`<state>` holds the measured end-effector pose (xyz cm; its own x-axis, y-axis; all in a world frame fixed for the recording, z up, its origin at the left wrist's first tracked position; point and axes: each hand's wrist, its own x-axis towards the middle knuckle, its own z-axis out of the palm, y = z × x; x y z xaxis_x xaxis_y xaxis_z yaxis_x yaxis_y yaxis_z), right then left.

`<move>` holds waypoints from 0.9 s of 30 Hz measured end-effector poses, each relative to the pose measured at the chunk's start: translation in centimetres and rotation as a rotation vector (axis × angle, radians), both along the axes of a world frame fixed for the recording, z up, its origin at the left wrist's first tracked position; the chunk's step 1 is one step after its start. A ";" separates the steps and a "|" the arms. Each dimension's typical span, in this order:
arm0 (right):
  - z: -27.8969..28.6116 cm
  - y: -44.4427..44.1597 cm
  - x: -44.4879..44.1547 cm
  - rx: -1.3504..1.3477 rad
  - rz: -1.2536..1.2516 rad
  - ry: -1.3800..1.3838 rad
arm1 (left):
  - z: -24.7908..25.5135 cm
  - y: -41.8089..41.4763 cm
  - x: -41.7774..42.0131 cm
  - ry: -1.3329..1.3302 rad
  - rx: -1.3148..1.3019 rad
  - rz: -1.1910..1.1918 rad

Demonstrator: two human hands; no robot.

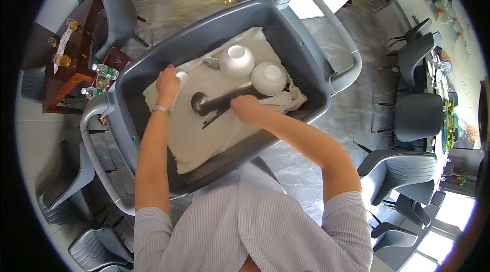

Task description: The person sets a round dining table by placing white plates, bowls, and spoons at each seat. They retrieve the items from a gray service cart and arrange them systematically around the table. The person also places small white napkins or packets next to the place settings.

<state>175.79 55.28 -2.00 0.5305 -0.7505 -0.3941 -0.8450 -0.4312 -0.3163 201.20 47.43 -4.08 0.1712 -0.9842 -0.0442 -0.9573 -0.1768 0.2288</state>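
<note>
A grey plastic tub (191,29) on a cart is in front of me, lined with a cream cloth (199,145). At the tub's left side my left hand (168,84) is closed around a white spoon (182,76). My right hand (245,108) is low over the middle with curled fingers, beside dark ladles (200,104) and black chopsticks (213,119). Another white spoon (281,98) lies just right of it. What those fingers grip is hidden. Two white bowls (237,62) (269,78) rest upside down on the cloth, with a metal utensil (211,62) by the farther one.
Grey tubular handles (346,38) project from both cart ends. Plastic bottles (105,71) are beside the left end, near a wooden table (78,54) with chairs. Several grey chairs (417,117) line a long set table at the right. Tiled floor (344,126) surrounds the cart.
</note>
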 end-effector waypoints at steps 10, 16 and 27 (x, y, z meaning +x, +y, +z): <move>2.3 -2.7 -11.1 0.030 -0.139 0.250 | 1.5 -0.8 -2.8 -0.131 -0.128 -0.133; 1.0 -2.3 -11.1 0.064 -0.277 0.069 | -1.4 -0.8 -3.0 0.052 0.005 -0.078; 6.7 -3.3 -11.1 -0.482 -0.121 -0.373 | -0.4 0.9 -4.3 0.029 -0.150 -0.193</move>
<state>164.67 51.94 4.70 0.4676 -0.8611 0.1998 -0.7667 -0.5076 -0.3932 196.87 48.33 -4.43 -0.0197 -0.9945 0.1026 -0.9628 0.0466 0.2663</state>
